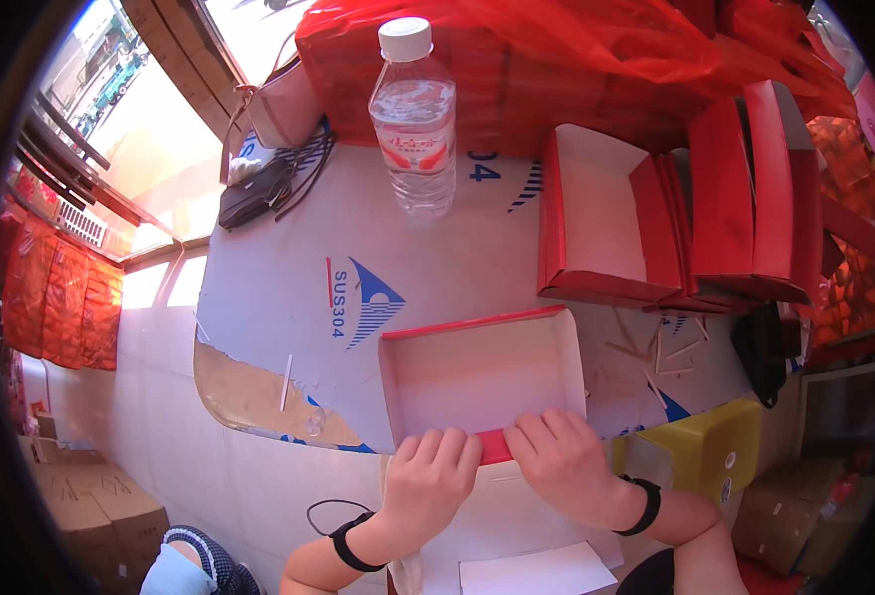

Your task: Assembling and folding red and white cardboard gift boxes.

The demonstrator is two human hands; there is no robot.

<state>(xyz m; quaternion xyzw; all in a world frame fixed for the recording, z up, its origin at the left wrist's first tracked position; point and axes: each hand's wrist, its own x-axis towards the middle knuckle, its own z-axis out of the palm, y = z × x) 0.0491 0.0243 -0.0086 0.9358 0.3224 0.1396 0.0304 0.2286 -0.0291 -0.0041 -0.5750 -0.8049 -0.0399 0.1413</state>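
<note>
A shallow open cardboard box (485, 372), white inside with red outer edges, rests at the table's near edge in front of me. My left hand (435, 484) curls its fingers over the left part of the box's near wall. To its right, my right hand (566, 464) grips the same wall in the same way. Between the two hands a short stretch of the wall's red face shows. Both thumbs are hidden. Below the hands lies a white sheet or panel (536, 570), partly covered by my forearms.
A water bottle (415, 119) stands at the back of the table (289, 278). Open red boxes (606, 213) are stacked at the right, near thin strips (670, 347). A black pouch (259, 193) lies back left. Beyond the right edge is a yellow stool (705, 446).
</note>
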